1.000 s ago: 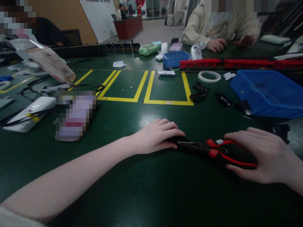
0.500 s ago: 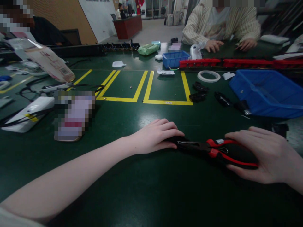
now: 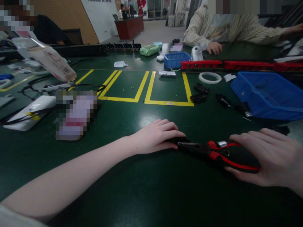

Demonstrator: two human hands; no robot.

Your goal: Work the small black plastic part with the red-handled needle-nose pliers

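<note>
Gripping red pliers right of centre, the right hand wraps its fingers round the handles; mid-frame, the left hand pinches a dark piece in its fingers, probably to keep it still.

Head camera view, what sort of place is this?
It looks like a workshop, or an office with a workbench: a green table marked with yellow tape, a large blue bin, and red-and-black pliers.
</note>
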